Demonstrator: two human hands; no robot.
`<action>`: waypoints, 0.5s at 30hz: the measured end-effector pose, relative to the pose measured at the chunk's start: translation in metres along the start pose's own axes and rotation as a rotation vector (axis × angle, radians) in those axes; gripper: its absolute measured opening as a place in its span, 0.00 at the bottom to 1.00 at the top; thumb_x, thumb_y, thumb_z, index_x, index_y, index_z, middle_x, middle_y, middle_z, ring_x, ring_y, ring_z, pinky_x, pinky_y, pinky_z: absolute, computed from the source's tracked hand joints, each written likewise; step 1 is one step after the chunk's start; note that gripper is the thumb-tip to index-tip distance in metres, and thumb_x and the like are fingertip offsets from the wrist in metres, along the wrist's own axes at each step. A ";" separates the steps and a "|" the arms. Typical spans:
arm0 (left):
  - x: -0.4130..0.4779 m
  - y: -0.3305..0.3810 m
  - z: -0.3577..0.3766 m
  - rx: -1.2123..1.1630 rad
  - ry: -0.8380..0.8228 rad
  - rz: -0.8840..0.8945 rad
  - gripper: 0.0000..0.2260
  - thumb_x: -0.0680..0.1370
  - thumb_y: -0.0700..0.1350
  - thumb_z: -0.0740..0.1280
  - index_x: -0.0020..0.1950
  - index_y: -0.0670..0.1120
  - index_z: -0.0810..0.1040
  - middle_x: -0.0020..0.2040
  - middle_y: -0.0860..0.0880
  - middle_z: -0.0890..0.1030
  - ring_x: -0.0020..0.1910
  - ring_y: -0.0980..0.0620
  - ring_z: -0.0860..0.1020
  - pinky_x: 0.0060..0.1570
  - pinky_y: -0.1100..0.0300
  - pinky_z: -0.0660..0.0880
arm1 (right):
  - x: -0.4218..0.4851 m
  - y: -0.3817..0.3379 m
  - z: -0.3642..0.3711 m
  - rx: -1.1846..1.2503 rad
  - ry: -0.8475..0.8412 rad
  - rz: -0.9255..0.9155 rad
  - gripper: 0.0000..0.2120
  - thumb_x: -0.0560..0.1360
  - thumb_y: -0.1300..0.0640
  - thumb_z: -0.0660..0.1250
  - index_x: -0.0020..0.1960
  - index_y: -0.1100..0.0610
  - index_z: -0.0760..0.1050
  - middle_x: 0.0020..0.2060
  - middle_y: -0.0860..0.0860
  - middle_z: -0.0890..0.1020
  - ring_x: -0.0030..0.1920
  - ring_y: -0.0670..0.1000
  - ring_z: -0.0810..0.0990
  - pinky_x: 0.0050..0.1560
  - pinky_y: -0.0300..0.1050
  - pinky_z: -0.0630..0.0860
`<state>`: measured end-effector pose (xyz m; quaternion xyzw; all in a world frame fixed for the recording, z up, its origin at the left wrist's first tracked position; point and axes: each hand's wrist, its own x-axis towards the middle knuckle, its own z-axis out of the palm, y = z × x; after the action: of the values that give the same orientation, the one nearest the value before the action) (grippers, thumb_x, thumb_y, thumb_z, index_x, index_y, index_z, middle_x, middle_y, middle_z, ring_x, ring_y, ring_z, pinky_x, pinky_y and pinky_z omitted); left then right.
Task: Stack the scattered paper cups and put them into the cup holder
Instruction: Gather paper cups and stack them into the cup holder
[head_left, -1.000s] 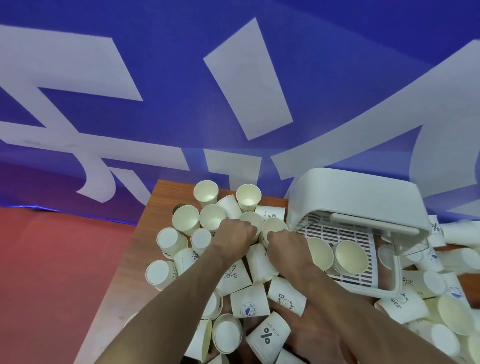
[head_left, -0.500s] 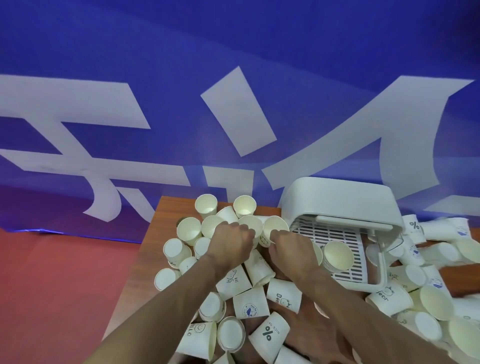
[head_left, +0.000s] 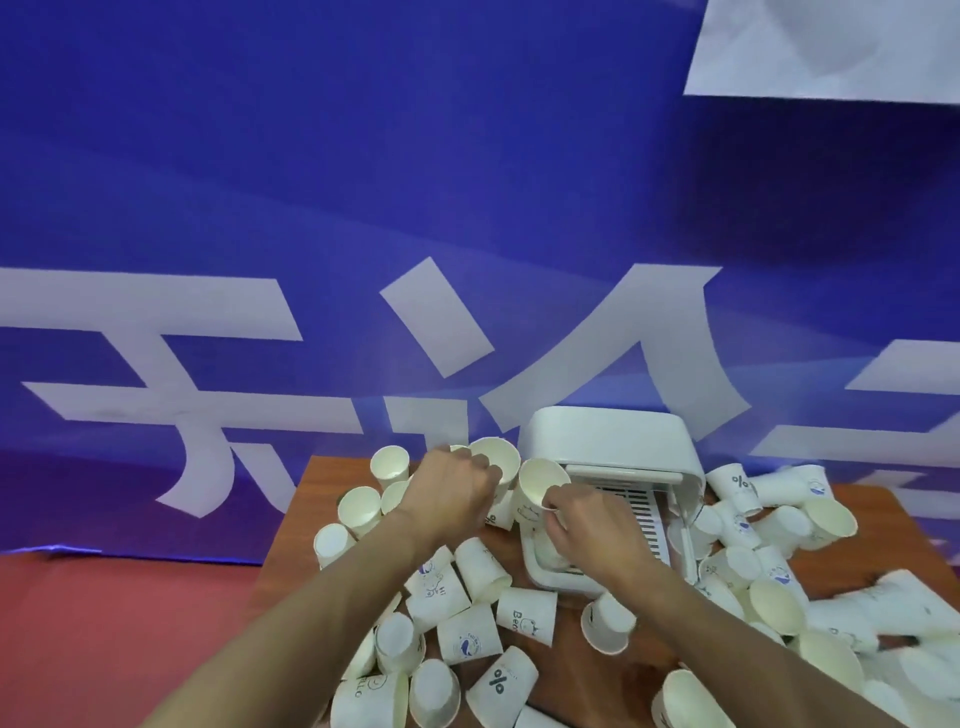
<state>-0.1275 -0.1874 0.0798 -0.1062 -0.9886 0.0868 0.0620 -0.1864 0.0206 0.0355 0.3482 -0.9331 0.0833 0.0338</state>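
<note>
Both hands are being seen from the head view, raised over the far part of the table (head_left: 306, 499). A first cup (head_left: 496, 460) is being gripped by the left hand (head_left: 452, 491), fingers curled round its wall. A second cup (head_left: 537, 488) is being pinched at the rim by the right hand (head_left: 589, 527). These two are being held side by side, mouths tilted toward the camera, not yet nested. Just to their right the white cup holder (head_left: 608, 441) is lying, its slatted floor partly hidden by the right hand. Scattered cups (head_left: 527, 616) are being left lying all round it. Trouble is likely to be caused by the pinch: the thin rim may be folded if squeezed during nesting, and a tilted entry may be jammed. Loose cups near the left edge may also be swept off by the forearms.
</note>
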 end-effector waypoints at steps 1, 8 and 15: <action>0.002 0.006 -0.007 0.004 0.012 0.012 0.07 0.76 0.45 0.61 0.37 0.49 0.73 0.35 0.50 0.78 0.34 0.46 0.75 0.35 0.58 0.61 | -0.005 0.005 -0.005 0.000 0.013 -0.004 0.09 0.76 0.49 0.59 0.47 0.50 0.77 0.41 0.48 0.81 0.40 0.53 0.81 0.36 0.46 0.74; 0.021 0.055 -0.033 0.001 0.078 0.059 0.09 0.78 0.45 0.59 0.45 0.48 0.78 0.40 0.49 0.80 0.39 0.46 0.77 0.38 0.57 0.69 | -0.037 0.050 -0.036 0.014 0.055 0.052 0.08 0.77 0.48 0.61 0.48 0.49 0.78 0.44 0.46 0.83 0.44 0.49 0.81 0.40 0.44 0.76; 0.035 0.087 -0.044 -0.016 0.070 0.130 0.09 0.78 0.48 0.60 0.44 0.48 0.79 0.38 0.49 0.80 0.36 0.45 0.78 0.35 0.58 0.70 | -0.067 0.085 -0.053 -0.007 0.085 0.113 0.08 0.78 0.48 0.65 0.50 0.50 0.80 0.46 0.47 0.83 0.44 0.50 0.81 0.39 0.43 0.74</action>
<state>-0.1380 -0.0893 0.1102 -0.1734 -0.9776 0.0789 0.0899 -0.1910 0.1361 0.0686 0.2911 -0.9492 0.0964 0.0699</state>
